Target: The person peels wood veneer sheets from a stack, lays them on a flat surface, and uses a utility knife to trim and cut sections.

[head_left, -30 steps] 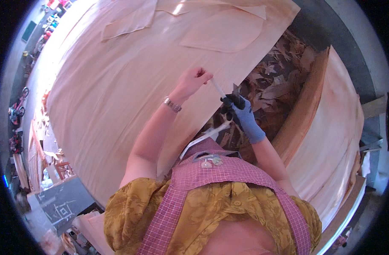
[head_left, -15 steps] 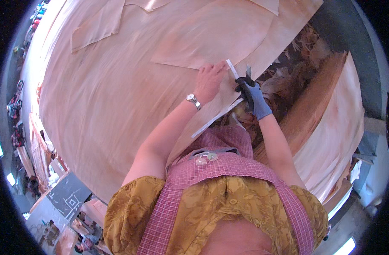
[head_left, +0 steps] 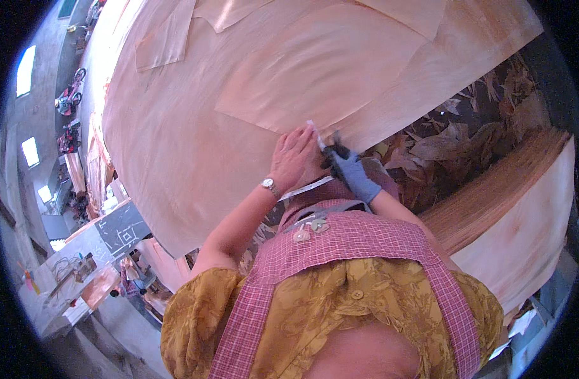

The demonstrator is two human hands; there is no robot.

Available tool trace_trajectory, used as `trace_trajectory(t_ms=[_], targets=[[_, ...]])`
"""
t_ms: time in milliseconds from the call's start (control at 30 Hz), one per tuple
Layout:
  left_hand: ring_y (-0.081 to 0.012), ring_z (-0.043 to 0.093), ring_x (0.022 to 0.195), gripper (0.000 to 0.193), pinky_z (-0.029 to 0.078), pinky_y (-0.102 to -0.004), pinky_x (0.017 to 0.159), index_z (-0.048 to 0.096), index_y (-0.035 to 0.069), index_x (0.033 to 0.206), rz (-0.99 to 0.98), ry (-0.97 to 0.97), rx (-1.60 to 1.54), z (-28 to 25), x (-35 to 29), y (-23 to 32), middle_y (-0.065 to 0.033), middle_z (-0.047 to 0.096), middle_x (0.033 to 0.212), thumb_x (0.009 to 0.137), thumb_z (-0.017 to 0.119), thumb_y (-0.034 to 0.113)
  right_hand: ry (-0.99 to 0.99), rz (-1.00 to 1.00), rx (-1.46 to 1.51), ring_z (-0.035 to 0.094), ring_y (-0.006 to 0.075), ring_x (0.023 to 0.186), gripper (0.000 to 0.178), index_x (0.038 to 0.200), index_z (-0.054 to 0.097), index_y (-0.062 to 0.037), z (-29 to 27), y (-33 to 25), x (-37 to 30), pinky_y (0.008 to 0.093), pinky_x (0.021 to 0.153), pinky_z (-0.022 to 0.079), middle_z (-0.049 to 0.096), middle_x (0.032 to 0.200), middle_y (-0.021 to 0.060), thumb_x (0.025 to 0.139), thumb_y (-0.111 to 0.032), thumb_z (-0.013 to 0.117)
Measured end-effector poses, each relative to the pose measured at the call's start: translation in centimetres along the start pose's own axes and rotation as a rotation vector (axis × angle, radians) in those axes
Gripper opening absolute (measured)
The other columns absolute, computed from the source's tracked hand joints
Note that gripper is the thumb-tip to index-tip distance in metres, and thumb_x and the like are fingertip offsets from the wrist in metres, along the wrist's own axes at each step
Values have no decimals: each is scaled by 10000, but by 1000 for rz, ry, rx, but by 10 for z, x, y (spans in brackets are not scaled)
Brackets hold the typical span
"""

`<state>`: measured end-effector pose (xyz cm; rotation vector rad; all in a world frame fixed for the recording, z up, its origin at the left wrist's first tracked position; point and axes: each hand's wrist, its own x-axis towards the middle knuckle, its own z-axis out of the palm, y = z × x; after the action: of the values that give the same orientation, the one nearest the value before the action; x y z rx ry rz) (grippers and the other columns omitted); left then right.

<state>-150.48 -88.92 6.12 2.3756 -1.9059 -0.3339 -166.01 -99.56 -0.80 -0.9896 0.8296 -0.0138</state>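
Note:
My left hand [head_left: 292, 153], bare and wearing a wristwatch [head_left: 268, 184], lies flat with fingers stretched out on a thin pinkish-tan wood veneer sheet [head_left: 176, 151]. Its fingertips are beside the upper end of a narrow white tape strip [head_left: 311, 124]. Close by on the right, my right hand [head_left: 347, 165] wears a blue glove with black fingers, closed round what looks like a slim knife [head_left: 337, 137], blurred by motion. The strip passes by the gloved fingers. Its lower part [head_left: 308, 188] hangs in front of my apron, under the wrists.
Several overlapping veneer pieces [head_left: 163, 41] lie on the far part of the sheet. Torn scraps [head_left: 435, 148] fill a gap at the right, beside a stack of veneer with brown edges [head_left: 498, 189]. A grey board with chalk marks [head_left: 122, 230] stands at the lower left.
Both hands have come closer to my body, and the whole view has shifted. The right hand has turned leftward, tilting its knife. Less of the strip's lower part shows.

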Motion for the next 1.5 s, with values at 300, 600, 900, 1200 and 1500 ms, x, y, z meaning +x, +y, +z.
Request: trace_trajectory(t_ms=[300,600,900,1200,1500], targets=[[-302,425,1332,625,328,-472,1088,467,114,1410,-165,-162,55,-7,37,21,-81,438,1480,795,506,13,162,-471,-319,615,179,604,226,1114,605,-37,-153,-120,12,365,545,495,703,788,60,972,-203,550],[-265,464,1243,577,385,-432,1003,503,127,1376,164,220,43,19,246,93,-37,425,1485,820,613,230,271,-182,-76,580,168,527,186,1032,640,-53,-223,-146,81,299,480,446,700,771,99,944,-208,589],[-278,474,1210,503,397,-448,983,542,117,1322,187,156,-81,22,271,81,-75,478,1421,846,589,272,402,-360,-976,666,333,716,236,1069,587,-45,-256,-215,87,453,622,489,692,825,179,964,-253,550],[-321,471,1253,609,355,-472,1057,367,40,1449,-253,549,-449,3,301,-16,-164,560,1312,873,561,81,118,-317,-563,638,167,667,285,964,649,-22,-140,-286,220,314,599,473,695,779,101,886,-295,671],[-247,481,1184,642,372,-394,931,381,124,1470,-206,388,-98,-17,324,-39,-123,458,1444,879,592,258,382,-466,-1352,652,436,921,515,929,650,14,-135,-303,260,484,816,514,670,926,282,780,-479,657]])
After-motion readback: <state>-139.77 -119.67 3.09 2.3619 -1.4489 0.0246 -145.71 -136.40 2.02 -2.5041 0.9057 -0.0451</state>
